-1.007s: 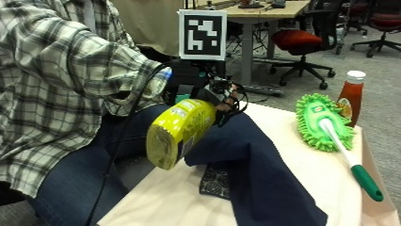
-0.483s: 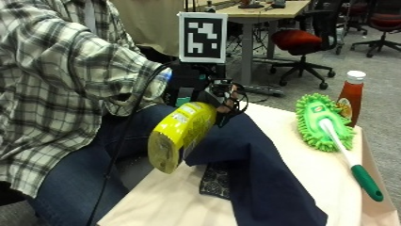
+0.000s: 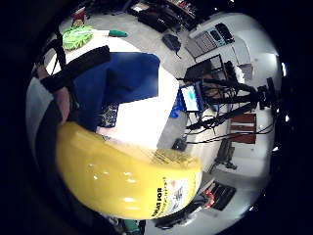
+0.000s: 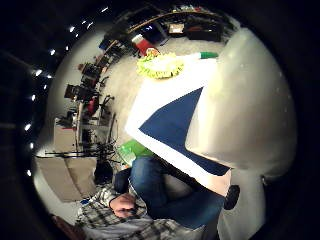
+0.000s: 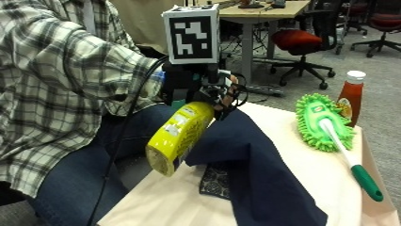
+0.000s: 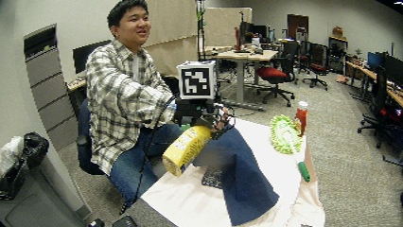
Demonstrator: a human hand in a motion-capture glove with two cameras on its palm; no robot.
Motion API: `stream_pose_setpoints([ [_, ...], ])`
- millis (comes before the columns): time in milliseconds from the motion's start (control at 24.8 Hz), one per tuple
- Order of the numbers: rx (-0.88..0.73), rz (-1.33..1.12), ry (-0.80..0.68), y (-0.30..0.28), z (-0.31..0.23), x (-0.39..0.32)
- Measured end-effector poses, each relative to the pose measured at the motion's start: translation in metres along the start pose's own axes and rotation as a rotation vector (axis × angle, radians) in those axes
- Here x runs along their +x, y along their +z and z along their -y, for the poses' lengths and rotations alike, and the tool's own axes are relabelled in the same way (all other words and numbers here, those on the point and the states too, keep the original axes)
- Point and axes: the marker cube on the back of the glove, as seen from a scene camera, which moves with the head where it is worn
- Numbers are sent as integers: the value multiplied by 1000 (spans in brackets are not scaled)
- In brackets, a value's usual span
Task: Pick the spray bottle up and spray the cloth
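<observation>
Bottle lifted; spraying not yet evident.
I see the gloved right hand [image 5: 210, 92], frame centre, curled round the yellow spray bottle [image 5: 179, 136], tilted above the navy cloth [image 5: 263, 169] at lower right. Pickup done; no spray visible.

I see bare tabletop [image 5: 307, 165] between the cloth [image 5: 263, 169] and the duster [image 5: 323, 122]; the ketchup bottle [image 5: 351, 96] stands behind the duster; the spray bottle [image 5: 179, 136] hangs over the near edge.
</observation>
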Motion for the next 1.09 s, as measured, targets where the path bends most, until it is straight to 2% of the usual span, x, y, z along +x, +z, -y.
stream_pose_setpoints([
  [282,109,266,25,-15,-7,-1],
  [644,309,971,69,-58,-17,-10],
  [765,331,1197,9,-72,-17,-25],
  [1087,354,1347,-156,-78,12,-65],
])
